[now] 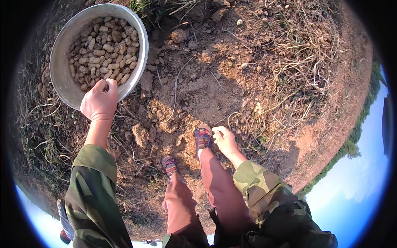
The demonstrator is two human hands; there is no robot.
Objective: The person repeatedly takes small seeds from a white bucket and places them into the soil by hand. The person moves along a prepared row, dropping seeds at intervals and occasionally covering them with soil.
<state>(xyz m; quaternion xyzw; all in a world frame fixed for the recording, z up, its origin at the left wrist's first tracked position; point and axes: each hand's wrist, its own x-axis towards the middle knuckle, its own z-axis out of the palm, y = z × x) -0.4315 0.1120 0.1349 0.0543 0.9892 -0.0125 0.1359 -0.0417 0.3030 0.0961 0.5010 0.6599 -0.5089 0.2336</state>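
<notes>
A round metal basin (60, 62) stands at the upper left, with many unshelled peanuts (104, 57) heaped in it. My left hand (100, 99) reaches across the basin's near rim, its fingers curled and their tips just above the peanuts. Whether it pinches a peanut or touches the rim is hidden by the hand itself. Beside the toe of my patterned shoe (203, 138), my right hand (225, 141) hangs low over the soil, thumb and fingers drawn together. Anything held between those fingertips is too small to make out.
Loose, cloddy soil (201, 83) spreads before me, with a large clod (141, 135) left of my feet. Dry stalks (304, 65) lie thick on the right, with a few pale pods (257, 108) among them. Another person (65, 224) is partly visible at the lower left.
</notes>
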